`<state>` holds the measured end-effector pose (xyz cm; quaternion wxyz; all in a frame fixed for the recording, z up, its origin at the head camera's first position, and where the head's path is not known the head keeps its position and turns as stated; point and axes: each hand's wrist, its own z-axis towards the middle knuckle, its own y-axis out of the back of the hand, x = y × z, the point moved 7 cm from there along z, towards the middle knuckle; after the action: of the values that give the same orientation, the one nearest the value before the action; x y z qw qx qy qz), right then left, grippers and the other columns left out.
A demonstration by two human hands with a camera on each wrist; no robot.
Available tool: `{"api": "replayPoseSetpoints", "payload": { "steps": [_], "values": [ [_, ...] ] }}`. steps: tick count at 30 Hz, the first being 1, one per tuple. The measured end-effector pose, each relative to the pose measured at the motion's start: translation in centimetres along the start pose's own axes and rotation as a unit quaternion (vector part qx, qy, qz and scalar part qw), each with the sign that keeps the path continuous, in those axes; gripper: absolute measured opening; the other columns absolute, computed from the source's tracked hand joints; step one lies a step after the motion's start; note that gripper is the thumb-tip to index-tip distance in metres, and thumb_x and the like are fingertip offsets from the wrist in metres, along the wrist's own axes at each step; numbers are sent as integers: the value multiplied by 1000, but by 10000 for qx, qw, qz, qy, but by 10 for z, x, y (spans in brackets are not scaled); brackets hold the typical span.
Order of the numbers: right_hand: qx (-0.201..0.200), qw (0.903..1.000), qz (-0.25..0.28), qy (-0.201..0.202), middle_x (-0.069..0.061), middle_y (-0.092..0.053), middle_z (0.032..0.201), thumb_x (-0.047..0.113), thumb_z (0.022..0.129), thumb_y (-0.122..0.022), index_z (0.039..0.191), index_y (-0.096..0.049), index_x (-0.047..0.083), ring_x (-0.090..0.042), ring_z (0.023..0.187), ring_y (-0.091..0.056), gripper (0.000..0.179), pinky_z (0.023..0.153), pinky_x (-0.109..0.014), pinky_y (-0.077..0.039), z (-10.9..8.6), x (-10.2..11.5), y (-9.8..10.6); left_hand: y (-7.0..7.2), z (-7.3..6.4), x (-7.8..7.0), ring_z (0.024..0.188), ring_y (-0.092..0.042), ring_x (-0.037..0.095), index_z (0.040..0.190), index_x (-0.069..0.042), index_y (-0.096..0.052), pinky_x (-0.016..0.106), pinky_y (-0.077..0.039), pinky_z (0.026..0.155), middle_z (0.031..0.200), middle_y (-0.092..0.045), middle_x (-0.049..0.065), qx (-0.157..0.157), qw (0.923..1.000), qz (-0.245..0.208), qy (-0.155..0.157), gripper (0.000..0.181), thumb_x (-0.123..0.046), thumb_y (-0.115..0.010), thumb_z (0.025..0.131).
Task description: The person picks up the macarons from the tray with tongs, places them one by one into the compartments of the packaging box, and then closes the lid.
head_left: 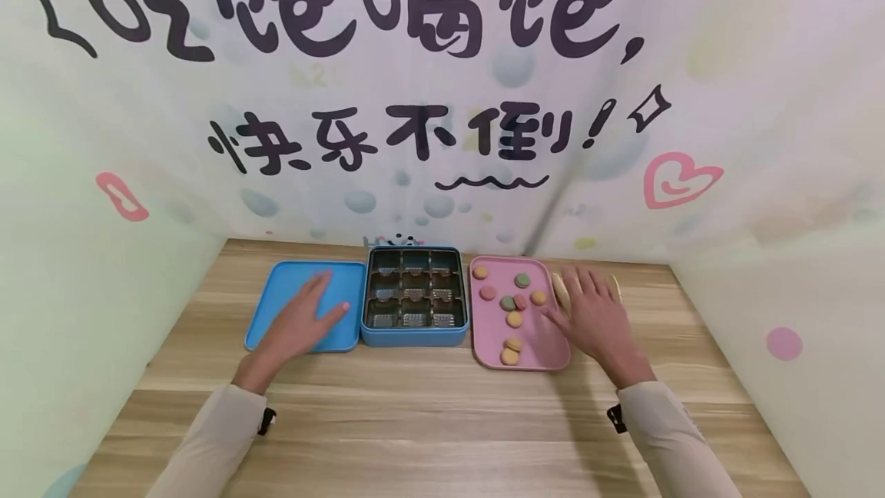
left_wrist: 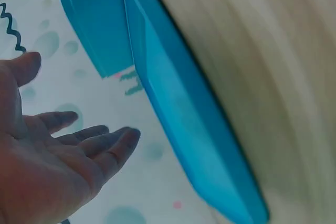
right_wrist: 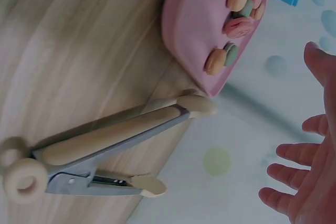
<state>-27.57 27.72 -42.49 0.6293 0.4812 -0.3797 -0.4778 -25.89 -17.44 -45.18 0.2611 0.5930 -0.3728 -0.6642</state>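
Pink tray (head_left: 491, 333) holds scattered macarons (head_left: 514, 319) beside a nine-compartment blue box (head_left: 415, 338).

Wood-grain table (head_left: 442, 421) under blue lid (head_left: 280, 294), blue box (head_left: 415, 337), pink tray (head_left: 491, 336), tongs (right_wrist: 113, 135)

Free room over box (head_left: 415, 338), tongs (right_wrist: 113, 135) beside tray (head_left: 491, 333)

We have our left hand (head_left: 296, 323) over a blue lid (head_left: 289, 285), just beside a blue box (head_left: 415, 337) with nine compartments (head_left: 415, 289). Our right hand (head_left: 593, 319) overlaps the right edge of a pink tray (head_left: 539, 352) scattered with macarons (head_left: 514, 319) and partly hides a beige object (head_left: 561, 292) beside it.
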Motion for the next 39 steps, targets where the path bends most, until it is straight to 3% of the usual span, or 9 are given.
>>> {"api": "replayPoseSetpoints", "payload": {
  "steps": [3, 9, 18, 29, 34, 39],
  "values": [
    [66, 9998, 88, -194, -29, -42, 146, 53, 91, -64, 148, -39, 1, -48, 135, -37, 81, 109, -65, -30, -3, -8, -3, -6, 1, -1, 140, -34, 49, 155, 4, -25, 65, -32, 109, 155, -30, 30, -42, 9992, -385, 60, 70, -37, -51, 104],
    [271, 9974, 285, -598, -33, -39, 146, 49, 92, -64, 150, -34, -2, -53, 134, -35, 83, 103, -69, -32, -10, -27, -11, -20, 6, -1, 121, -55, 42, 153, 4, -30, 55, -49, 95, 142, -48, 29, 39, 9955, -912, 263, 65, -31, -53, 104],
    [550, 9929, 406, -972, -37, -34, 147, 48, 92, -65, 148, -32, -7, -60, 128, -36, 85, 97, -73, -34, -26, -51, -26, -39, 12, 0, 119, -58, 41, 153, 3, -31, 53, -50, 94, 135, -54, 27, 275, 9911, -1211, 483, 63, -30, -52, 104],
    [705, 9876, 382, -1347, -39, -42, 134, 53, 89, -67, 146, -31, -8, -61, 116, -46, 91, 83, -70, -44, -38, -70, -35, -46, 15, -4, 110, -63, 36, 153, 2, -32, 48, -53, 85, 128, -60, 22, 393, 9897, -1261, 561, 62, -30, -52, 104],
    [1096, 9785, 575, -1648, -44, -43, 127, 61, 88, -64, 145, -28, -11, -63, 108, -49, 99, 74, -66, -48, -46, -76, -42, -50, 17, -4, 97, -66, 28, 152, 3, -34, 39, -53, 74, 124, -62, 21, 391, 9892, -1292, 568, 61, -29, -53, 103],
    [1472, 9705, 777, -1747, -47, -46, 123, 65, 86, -64, 148, -22, -14, -61, 102, -54, 110, 70, -61, -50, -52, -80, -51, -50, 17, -5, 101, -65, 31, 148, 6, -39, 43, -53, 79, 122, -63, 22, 337, 9899, -1275, 521, 57, -26, -53, 103]
  ]
}}
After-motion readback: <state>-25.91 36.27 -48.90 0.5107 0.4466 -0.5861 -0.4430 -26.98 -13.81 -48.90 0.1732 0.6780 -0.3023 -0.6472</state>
